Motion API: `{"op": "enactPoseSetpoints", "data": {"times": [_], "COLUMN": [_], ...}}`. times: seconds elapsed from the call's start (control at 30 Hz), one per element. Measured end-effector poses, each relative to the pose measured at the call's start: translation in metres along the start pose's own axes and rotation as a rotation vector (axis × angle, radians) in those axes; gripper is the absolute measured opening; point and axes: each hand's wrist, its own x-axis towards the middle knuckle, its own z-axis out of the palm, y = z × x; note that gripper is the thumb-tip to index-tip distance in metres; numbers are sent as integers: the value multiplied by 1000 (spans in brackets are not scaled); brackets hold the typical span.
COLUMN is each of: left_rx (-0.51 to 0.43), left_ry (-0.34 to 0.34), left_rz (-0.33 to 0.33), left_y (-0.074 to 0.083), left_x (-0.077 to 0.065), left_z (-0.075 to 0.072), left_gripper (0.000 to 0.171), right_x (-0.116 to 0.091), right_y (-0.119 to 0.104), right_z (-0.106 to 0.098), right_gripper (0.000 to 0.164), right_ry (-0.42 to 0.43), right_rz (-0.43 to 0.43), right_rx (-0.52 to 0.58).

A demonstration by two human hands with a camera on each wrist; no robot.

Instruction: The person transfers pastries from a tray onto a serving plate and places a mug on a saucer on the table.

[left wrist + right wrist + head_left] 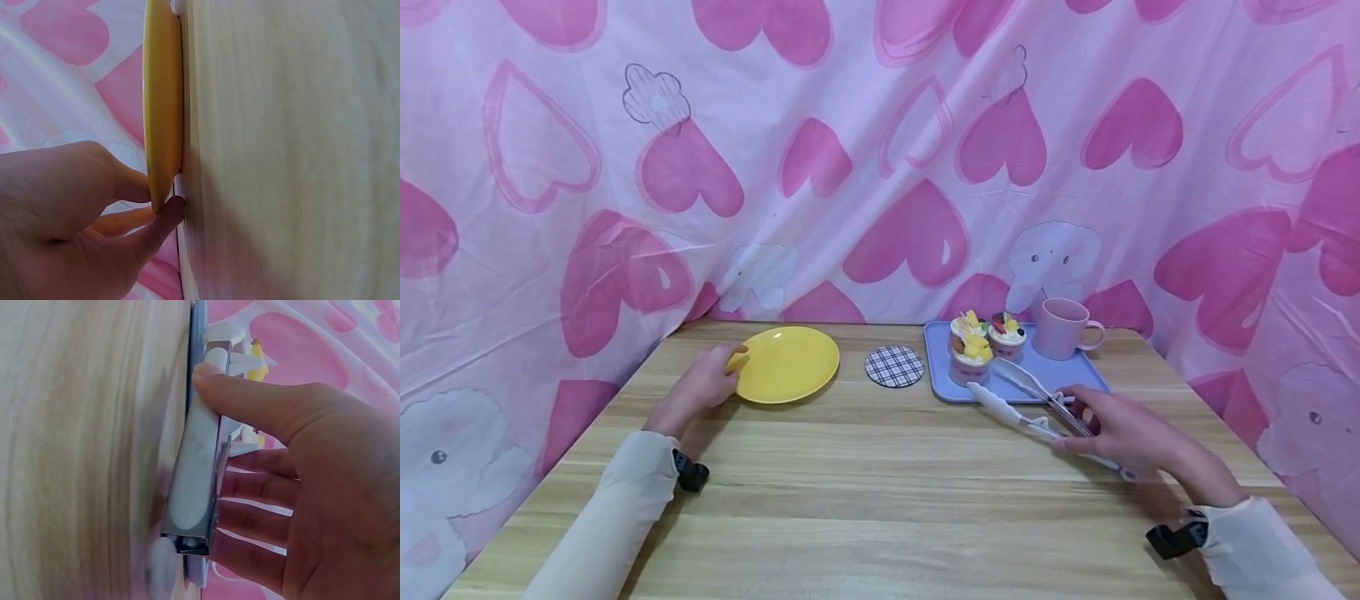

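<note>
At the left of the table a yellow plate (pixel 787 365) lies flat, and my left hand (pixel 700 382) pinches its near-left rim. In the left wrist view the thumb and fingers (pixel 164 226) stand on either side of the plate's edge (pixel 164 94). My right hand (pixel 1123 427) holds white-and-metal tongs (pixel 194 456), thumb on one arm and fingers along the other. Their parted tips reach over the front of a blue tray (pixel 942 388), close to a fruit-topped dessert cup (pixel 970 367). Nothing shows between the tips.
Two more dessert cups, one at the right (pixel 1006 337), stand on the tray behind the front one. A pink mug (pixel 1060 330) occupies the tray's back right. Between plate and tray lies a round checked coaster (pixel 893 367). A pink heart-print curtain (pixel 880 167) hangs behind the table.
</note>
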Motion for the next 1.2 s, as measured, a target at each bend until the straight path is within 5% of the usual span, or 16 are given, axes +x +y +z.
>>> {"op": "enactPoseSetpoints", "data": {"times": [0.7, 1.2], "left_rx": [16, 22], "left_ry": [3, 17], "left_rz": [12, 33], "left_y": [3, 1], "left_x": [-1, -1], "left_z": [-1, 0], "left_gripper": [50, 49], "right_x": [4, 15], "right_y": [9, 5], "right_z": [11, 15], "right_gripper": [78, 90], "right_ry": [84, 136], "right_rz": [-78, 94], "right_rx": [105, 113]}}
